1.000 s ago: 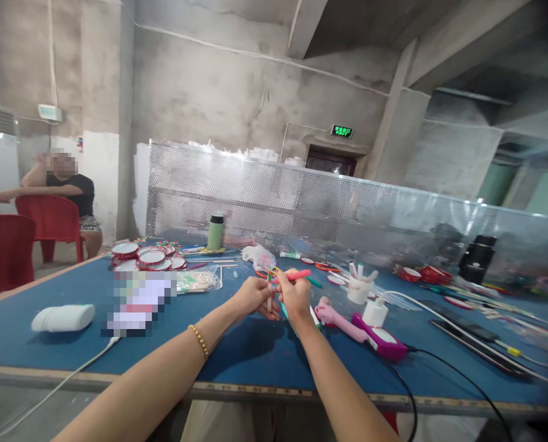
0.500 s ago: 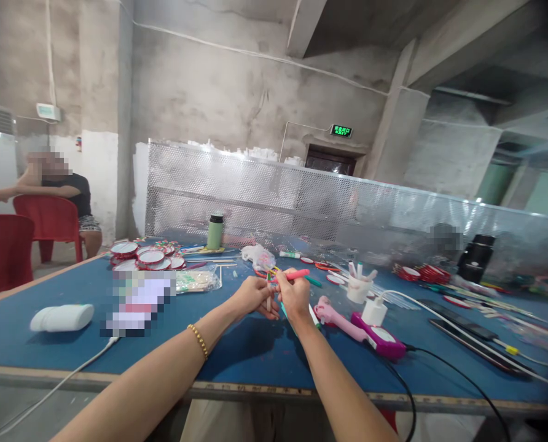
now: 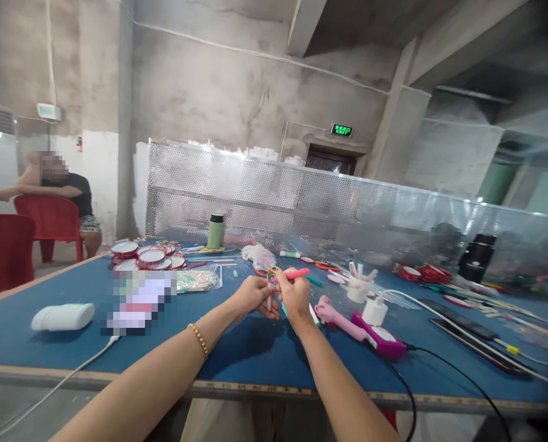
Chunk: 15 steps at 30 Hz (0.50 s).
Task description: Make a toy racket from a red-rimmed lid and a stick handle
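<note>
My left hand is closed around a thin pale stick, held upright above the table; its upper end looks green. In my right hand is a pinkish-red marker pen, gripped like a writing tool and lying nearly level. Both hands are close together, and the marker's tip is near the stick's upper part. Whether the two touch is hidden by my fingers. Beneath my right hand lies a teal and white item, mostly covered. A pink long-handled object rests just right of it.
A magenta device with a black cable lies at right, by a white charger and a cup of markers. Left are a phone, a white case and red-rimmed discs. A green bottle stands behind.
</note>
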{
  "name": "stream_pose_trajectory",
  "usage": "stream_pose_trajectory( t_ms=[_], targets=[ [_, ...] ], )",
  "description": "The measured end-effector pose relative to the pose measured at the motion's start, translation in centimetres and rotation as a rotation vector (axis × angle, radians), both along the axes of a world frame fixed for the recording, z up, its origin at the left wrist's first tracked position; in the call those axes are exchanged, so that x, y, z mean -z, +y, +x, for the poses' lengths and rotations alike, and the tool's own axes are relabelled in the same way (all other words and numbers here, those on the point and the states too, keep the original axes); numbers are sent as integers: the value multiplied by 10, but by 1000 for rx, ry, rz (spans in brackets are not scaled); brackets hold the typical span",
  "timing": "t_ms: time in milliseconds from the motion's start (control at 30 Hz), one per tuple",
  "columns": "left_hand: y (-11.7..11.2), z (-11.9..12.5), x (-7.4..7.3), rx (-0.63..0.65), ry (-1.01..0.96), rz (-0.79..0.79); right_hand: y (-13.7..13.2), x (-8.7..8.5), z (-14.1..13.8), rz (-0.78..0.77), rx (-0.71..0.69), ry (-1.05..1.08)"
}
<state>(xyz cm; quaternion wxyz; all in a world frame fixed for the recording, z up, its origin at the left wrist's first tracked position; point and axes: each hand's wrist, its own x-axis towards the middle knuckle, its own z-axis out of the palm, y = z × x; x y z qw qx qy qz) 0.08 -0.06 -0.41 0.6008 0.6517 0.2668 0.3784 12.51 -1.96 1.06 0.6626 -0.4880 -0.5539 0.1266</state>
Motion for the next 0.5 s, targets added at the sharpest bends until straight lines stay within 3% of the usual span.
stream_pose_trajectory(
  t_ms=[500],
  targets=[
    [1, 1, 0, 7, 0, -16, -3, -1, -1, 34, 4, -16]
  ],
)
